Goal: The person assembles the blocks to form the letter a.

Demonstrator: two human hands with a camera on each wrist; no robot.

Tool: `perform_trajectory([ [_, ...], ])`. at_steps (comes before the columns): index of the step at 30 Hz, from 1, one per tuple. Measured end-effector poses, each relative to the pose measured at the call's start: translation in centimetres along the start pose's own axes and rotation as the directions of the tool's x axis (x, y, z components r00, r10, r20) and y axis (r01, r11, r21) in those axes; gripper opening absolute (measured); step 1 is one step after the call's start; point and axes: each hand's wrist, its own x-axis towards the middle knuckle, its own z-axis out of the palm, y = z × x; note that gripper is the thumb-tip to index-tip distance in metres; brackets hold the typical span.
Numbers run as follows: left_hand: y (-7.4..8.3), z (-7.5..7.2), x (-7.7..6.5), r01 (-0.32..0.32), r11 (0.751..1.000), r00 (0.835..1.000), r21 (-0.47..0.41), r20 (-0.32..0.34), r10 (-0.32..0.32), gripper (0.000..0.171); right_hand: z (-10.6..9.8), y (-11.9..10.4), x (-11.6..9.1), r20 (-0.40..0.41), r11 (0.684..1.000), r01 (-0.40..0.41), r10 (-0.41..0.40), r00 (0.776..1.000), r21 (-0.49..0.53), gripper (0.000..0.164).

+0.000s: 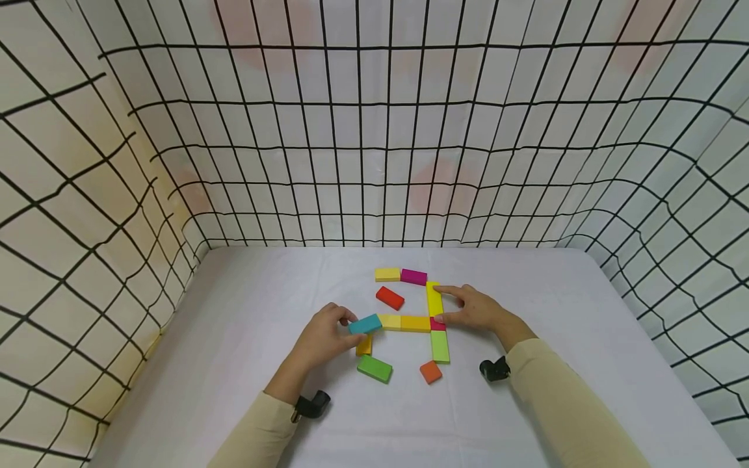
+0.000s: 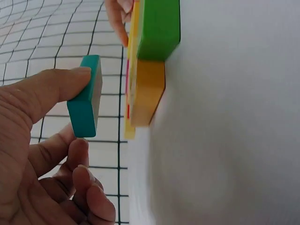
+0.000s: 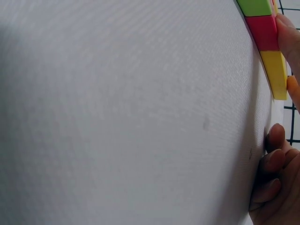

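Observation:
My left hand (image 1: 322, 337) pinches a teal block (image 1: 365, 324) between thumb and fingers. In the left wrist view the teal block (image 2: 83, 105) is held up off the table, beside an amber block (image 2: 149, 89). My right hand (image 1: 480, 313) touches a row of blocks: a fingertip is on the long yellow block (image 1: 434, 302) and the thumb is at the crimson block (image 1: 437, 325). A light green block (image 1: 440, 347) continues that row toward me. Leftward from the crimson one run a golden block (image 1: 415, 324) and a pale yellow block (image 1: 390, 322).
Behind lie another pale yellow block (image 1: 387, 275) and a magenta block (image 1: 413, 277), end to end. A red block (image 1: 389, 298) lies loose inside. Nearer are a green block (image 1: 374, 368) and an orange block (image 1: 430, 372). A black wire grid (image 1: 357, 148) surrounds the white table (image 1: 526, 279).

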Motion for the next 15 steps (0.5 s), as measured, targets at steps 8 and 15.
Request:
perform_trajectory([
  [8,1.1,0.8,-0.5,-0.120,0.991,0.991,-0.060,0.054,0.124,0.031,0.0,-0.1,0.0,0.002,1.000,-0.007,0.007,1.000,-0.016,0.090],
  [15,2.1,1.8,-1.1,-0.177,0.984,0.979,-0.003,0.103,0.176,0.030,0.0,0.0,0.1,0.005,1.000,-0.005,0.006,1.000,-0.014,0.090],
])
